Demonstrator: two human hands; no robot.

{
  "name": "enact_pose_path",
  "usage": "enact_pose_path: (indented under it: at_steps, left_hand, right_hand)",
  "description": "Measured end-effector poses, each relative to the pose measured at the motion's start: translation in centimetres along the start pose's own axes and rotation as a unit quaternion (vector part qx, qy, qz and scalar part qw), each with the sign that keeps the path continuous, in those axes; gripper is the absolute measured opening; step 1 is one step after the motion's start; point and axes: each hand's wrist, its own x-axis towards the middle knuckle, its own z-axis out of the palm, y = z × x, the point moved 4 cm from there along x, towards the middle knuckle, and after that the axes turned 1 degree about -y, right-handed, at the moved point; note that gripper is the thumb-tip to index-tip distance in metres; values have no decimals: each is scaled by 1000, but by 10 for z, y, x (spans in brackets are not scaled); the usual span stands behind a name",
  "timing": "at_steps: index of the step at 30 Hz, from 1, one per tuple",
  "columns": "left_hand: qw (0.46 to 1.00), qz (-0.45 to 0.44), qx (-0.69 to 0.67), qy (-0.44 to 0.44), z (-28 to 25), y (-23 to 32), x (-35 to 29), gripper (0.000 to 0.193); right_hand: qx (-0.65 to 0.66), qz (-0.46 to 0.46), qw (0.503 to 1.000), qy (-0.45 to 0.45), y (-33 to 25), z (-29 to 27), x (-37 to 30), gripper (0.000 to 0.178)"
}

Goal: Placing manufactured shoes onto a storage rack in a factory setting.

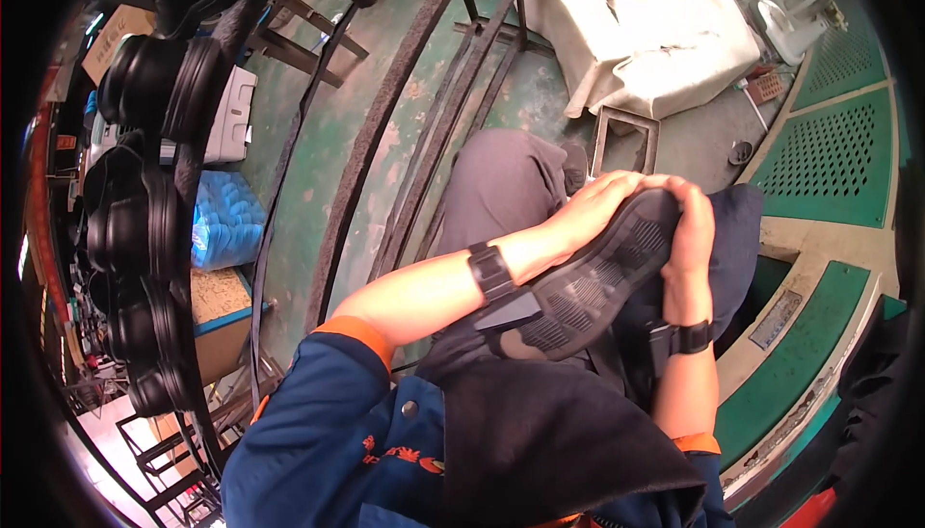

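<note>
A dark shoe lies over my lap with its ridged sole facing up, its toe pointing away from me. My left hand grips the left side of the toe end, fingers curled over the tip. Around the right side of the toe is my right hand, its fingers meeting the left ones at the tip. The upper is hidden beneath the sole. Black bands with small boxes sit on both wrists; the left box overlaps the shoe near the heel.
On the left, black shoes hang along a dark rack. Behind it lies a blue bundle in clear wrap. A cloth-covered table stands ahead, with a metal frame by it. Green perforated machine panels line the right.
</note>
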Motion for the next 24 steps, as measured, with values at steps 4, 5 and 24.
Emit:
enact_pose_path:
  at_steps: [4, 5, 24]
  left_hand:
    - [935, -291, -203, 24, -15, -19, -74, 42]
    - [909, -277, -311, -21, -2, -18, -84, 44]
    - [935, -221, -256, -109, -8, -23, -132, 95]
  right_hand:
    - [153, 83, 984, 36, 8, -19, 30, 39]
    - [187, 107, 976, 31, 13, -28, 39, 41]
    - [277, -34, 960, 21, 17, 12, -20, 44]
